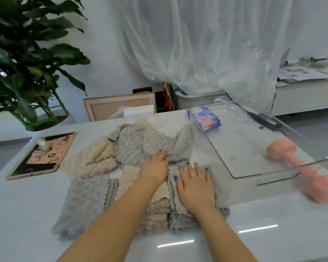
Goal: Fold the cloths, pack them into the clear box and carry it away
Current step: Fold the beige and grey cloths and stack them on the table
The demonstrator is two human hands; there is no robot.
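Head view showed the folding step under way, with nothing packed yet. The cloths (129, 144), grey and beige fleecy squares, lay in a loose heap across the middle of the tabletop (254, 233), reaching from near the far edge back toward the near edge. The left hand (155, 167) had its fingers curled down into a rumpled grey cloth (180, 148), gripping a bunch of it where wrinkles gathered. The right hand (195, 184) lay flat just beside it, fingers straight and spread, pressing on a folded stack (178, 220) of grey and beige layers near the near edge.

The clear box (240, 154) stood on the right side of the tabletop, just beside the heap, and looked to hold no cloth. A wipes pack (206, 118) showed at its far left corner; whether it sat inside or behind the wall could not be told. A pink dumbbell (284, 150) lay at the box's right side, seen through the clear wall. A tablet (42, 156) rested near the left edge.

By my judgement, the next move called for drawing the gripped cloth out flat, doubling it over and adding it to the stack while the right hand kept the layers from sliding. Several cloths remained unfolded.
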